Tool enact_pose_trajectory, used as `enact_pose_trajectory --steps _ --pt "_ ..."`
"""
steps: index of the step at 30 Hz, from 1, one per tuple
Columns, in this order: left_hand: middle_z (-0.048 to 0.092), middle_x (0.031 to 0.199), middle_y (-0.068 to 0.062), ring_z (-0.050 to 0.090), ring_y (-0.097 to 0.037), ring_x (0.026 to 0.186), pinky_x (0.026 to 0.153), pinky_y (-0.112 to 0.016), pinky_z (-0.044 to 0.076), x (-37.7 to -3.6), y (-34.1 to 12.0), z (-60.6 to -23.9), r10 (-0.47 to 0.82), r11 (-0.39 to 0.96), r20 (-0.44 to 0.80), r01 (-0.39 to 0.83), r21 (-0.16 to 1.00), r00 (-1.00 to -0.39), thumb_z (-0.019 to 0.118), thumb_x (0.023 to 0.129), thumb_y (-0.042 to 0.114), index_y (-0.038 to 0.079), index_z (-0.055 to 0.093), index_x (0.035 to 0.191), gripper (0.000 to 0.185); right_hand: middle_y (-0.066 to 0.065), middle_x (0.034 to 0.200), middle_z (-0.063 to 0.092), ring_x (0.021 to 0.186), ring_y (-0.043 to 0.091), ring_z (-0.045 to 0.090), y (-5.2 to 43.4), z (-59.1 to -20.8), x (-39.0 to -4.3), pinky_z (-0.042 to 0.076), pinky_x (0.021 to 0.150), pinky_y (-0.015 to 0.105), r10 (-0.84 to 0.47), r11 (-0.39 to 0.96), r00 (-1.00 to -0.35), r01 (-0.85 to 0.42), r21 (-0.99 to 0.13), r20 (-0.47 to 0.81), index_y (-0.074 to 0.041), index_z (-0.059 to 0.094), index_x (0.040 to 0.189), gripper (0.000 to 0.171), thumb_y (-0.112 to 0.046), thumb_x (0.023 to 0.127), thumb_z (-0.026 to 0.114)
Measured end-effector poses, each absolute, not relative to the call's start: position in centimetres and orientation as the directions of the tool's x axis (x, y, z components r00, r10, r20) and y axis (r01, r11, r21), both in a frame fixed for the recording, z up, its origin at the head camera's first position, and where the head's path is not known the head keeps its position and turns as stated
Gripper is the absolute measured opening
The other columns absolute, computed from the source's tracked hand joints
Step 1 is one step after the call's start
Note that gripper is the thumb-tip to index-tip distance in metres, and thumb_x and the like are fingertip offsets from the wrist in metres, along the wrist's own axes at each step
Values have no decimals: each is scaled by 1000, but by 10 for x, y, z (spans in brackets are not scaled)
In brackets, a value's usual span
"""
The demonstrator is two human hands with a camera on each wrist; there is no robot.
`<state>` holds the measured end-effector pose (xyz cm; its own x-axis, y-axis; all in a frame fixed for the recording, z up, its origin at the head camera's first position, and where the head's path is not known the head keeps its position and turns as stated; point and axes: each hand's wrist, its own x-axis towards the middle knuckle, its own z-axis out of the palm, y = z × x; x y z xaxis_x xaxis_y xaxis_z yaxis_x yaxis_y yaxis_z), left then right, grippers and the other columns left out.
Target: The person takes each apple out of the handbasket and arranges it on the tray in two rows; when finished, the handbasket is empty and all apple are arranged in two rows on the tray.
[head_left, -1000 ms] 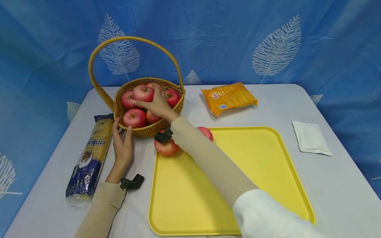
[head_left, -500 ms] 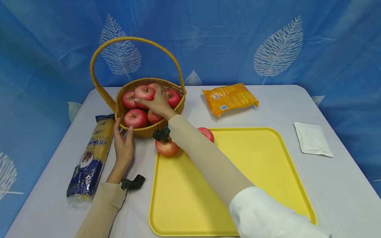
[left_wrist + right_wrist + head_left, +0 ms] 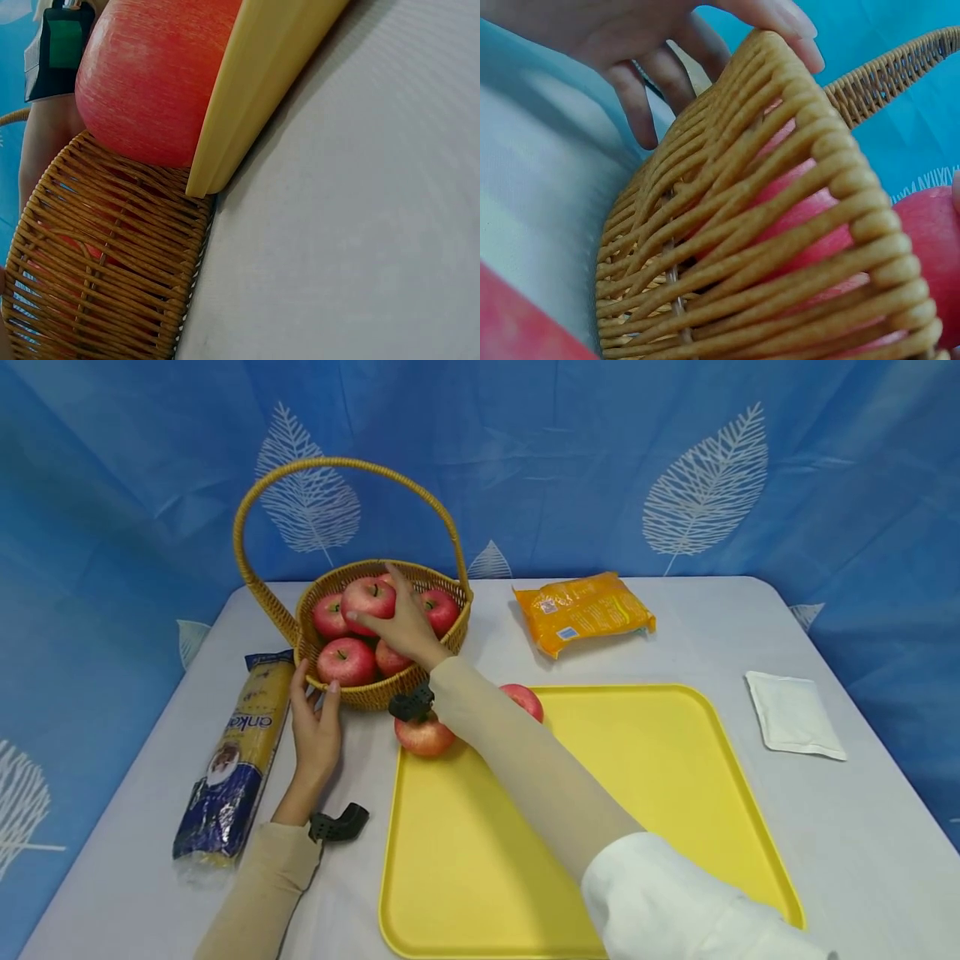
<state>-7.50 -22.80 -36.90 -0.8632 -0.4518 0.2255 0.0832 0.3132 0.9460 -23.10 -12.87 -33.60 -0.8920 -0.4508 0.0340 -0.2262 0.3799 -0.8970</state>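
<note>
The top apple sits highest on the pile in the wicker basket, toward the back and left of centre — the one easiest to get at from above without disturbing the rest. The right hand lies over it from the near-right side: the thumb curves along the apple's lower front, the index finger rises past its right edge, and the other fingers wrap behind, so the fruit is cupped between thumb and fingers rather than merely touched. It rests against its neighbours; whether it has left them cannot be told.

The left hand stands beside the basket's near-left wall, fingers straight and spread, their tips touching the weave just below the rim — likely a steadying press, so the light basket does not slide or tip. The right wrist view shows those fingertips laid over the woven rim.

Three more apples show in the basket around the hand. Two further apples rest at the far-left corner of the yellow tray, which lies on the surface just beside the basket. To the left lies a long noodle packet, behind the tray an orange packet, and to the right a white sachet.
</note>
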Motion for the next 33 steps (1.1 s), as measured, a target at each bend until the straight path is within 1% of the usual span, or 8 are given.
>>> enact_pose_trajectory --steps 6,10,11,17,19,23,28,33 --pt "17 148 -18 30 -39 130 104 -53 28 -74 -228 -368 -456 319 223 75 945 -861 42 94 13 -2 17 142 56 2 150 16 138 26 19 -128 -335 -229 33 103 50 -461 397 -887 -222 -891 16 -46 13 140 81 -56 76 62" --pt "17 148 -19 30 -40 130 103 -55 28 -74 -227 -368 -452 322 231 84 943 -861 43 94 13 -3 17 142 57 7 149 14 134 25 23 -127 -335 -227 36 101 50 -462 389 -887 -217 -895 14 -49 19 138 76 -56 76 62" --pt "17 148 -19 30 -39 130 103 -55 28 -75 -228 -369 -451 318 231 86 944 -862 43 94 12 -3 17 142 57 7 149 13 134 25 23 -126 -335 -227 36 101 50 -464 386 -886 -216 -897 14 -49 20 137 75 -56 76 62" --pt "19 149 -7 32 -32 130 104 -50 30 -84 -240 -393 -457 324 240 91 942 -856 45 94 24 11 18 144 58 9 147 14 132 25 24 -126 -336 -229 36 100 50 -468 376 -883 -225 -899 26 -48 27 135 70 -55 76 62" --pt "19 149 -5 32 -30 130 104 -49 31 -86 -243 -398 -462 333 244 88 939 -853 45 94 26 14 19 144 58 9 145 16 130 26 27 -126 -336 -229 37 100 50 -465 369 -885 -226 -901 31 -48 28 135 69 -54 76 63" --pt "20 149 -6 32 -32 130 104 -50 30 -86 -243 -399 -463 336 248 90 937 -851 45 94 25 14 19 144 58 9 142 20 126 25 32 -125 -336 -230 38 99 49 -456 363 -889 -221 -905 34 -45 30 136 70 -53 76 63" --pt "19 149 -7 31 -34 131 104 -51 30 -85 -242 -396 -458 329 239 86 940 -856 45 94 22 14 18 144 57 8 140 23 125 24 33 -125 -336 -229 38 99 48 -444 364 -895 -229 -903 48 -41 31 137 70 -52 76 64" --pt "17 149 -12 29 -36 131 104 -53 28 -79 -236 -382 -458 308 222 80 948 -861 44 94 16 6 17 144 57 9 134 29 118 19 34 -125 -335 -227 39 98 45 -428 351 -901 -239 -905 73 -40 34 135 69 -50 75 66"
